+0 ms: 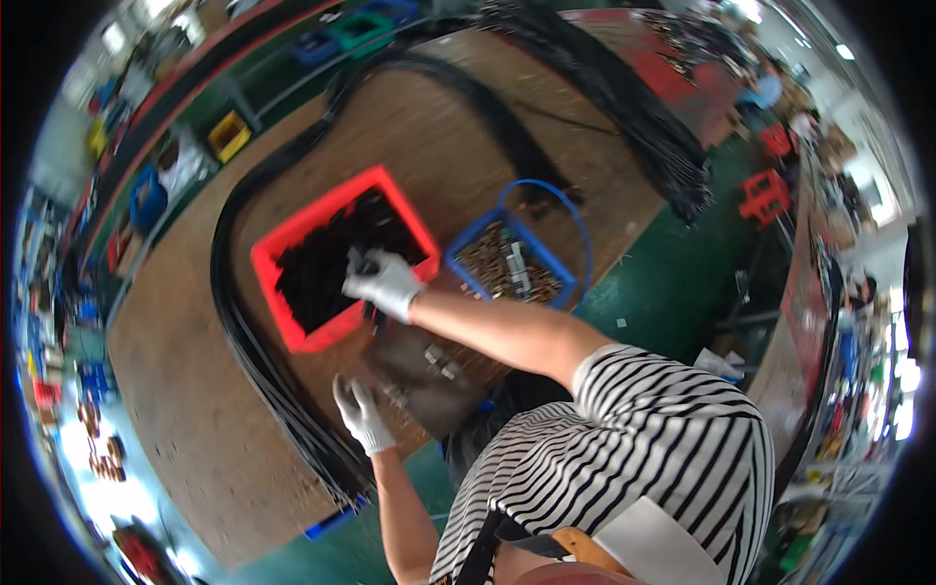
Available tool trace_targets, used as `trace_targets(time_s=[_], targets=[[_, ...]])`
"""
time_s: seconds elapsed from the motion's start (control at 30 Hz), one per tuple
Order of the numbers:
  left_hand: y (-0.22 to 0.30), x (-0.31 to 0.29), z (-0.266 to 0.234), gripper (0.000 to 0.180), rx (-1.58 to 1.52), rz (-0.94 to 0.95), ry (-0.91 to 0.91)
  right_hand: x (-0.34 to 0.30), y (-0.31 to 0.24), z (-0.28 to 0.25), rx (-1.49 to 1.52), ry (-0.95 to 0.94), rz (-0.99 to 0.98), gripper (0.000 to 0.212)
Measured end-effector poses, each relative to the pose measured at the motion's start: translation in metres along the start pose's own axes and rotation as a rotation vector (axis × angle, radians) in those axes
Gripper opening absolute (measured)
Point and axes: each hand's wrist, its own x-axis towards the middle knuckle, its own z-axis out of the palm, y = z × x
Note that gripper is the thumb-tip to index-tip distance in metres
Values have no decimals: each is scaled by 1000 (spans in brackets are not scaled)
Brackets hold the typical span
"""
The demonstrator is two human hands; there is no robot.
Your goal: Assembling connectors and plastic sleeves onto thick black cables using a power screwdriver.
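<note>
My right hand [390, 285], in a white glove, is over the near right side of a red bin [278, 310]. Its fingers are closed around a small dark part, blurred by motion, whose kind I cannot make out. Many black pieces [317, 273] fill the bin in a loose heap. My left hand [361, 417], also gloved, is held above the table's near side with fingers apart and nothing in them. Between the hands and my body lies a dark flat plate [414, 375] with small metal pieces [441, 361] on it.
A blue tray [564, 281] of small brass-coloured parts stands right of the bin, with a blue loop [588, 234] beside it. Long black cable bundles [226, 263] curve around the left and far side of the wooden table [185, 419]. A thick dark bundle [624, 107] lies at far right.
</note>
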Motion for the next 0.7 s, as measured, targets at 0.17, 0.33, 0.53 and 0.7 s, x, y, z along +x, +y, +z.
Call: trace_targets(time_s=[0.17,0.33,0.53,0.7], targets=[[69,-88,116,45,-8,66,-1,-80,6,-15,-12,32,114,29],[72,-131,116,28,47,-104,6,-131,10,-51,-81,20,96,37],[71,-130,118,16,-381,-356,99,-142,-5,-79,-93,300,264,45],[59,-108,125,26,-247,-193,-77,-149,-18,-45,-89,398,194,47]])
